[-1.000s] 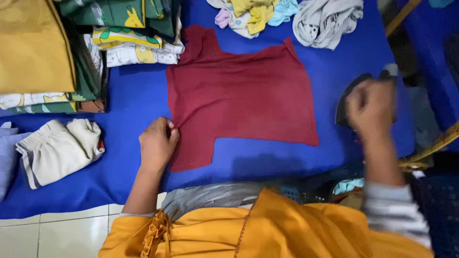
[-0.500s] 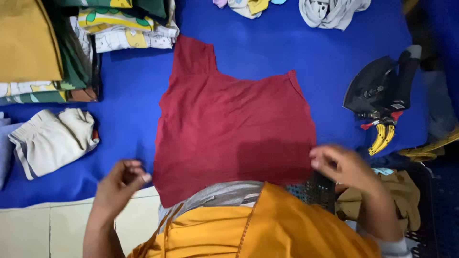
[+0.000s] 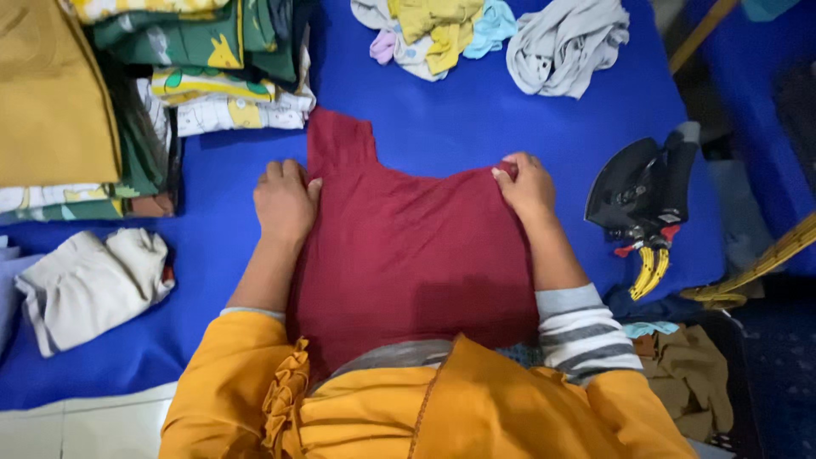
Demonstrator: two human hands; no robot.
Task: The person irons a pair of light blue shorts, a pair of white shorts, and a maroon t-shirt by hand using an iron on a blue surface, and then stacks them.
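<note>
Both hands have come forward since half a second ago, when they hovered near the body at the garment's near hem; now they sit at its far corners, and the iron seems no different.

From the head camera, the left hand [image 3: 285, 202] lies palm down, fingers loosely together, on the left far corner of the dark red shirt [image 3: 408, 255], just below the short sleeve that sticks out ahead of it. The right hand [image 3: 527, 185] has its fingers curled over the right far corner; it looks like a pinch on the cloth edge, though the fingertips are partly hidden. The shirt lies flat on the blue padded board [image 3: 425, 102], between the two hands and running back to the person's body.

My guess is that the shirt is light, soft and limp: it will sag and crease if lifted at one point, so the shoulder corners or seams are the sensible places to hold, one in each hand.

Counted: one red shirt, two hands, one black iron [image 3: 642, 200] resting just right of the right hand. Ahead of the hands lie two loose heaps, a pastel one [image 3: 433, 30] and a grey one [image 3: 565, 42]. Left of the left hand stands one folded stack [image 3: 204, 76], and nearer the body one cream bundle [image 3: 89, 285].
</note>
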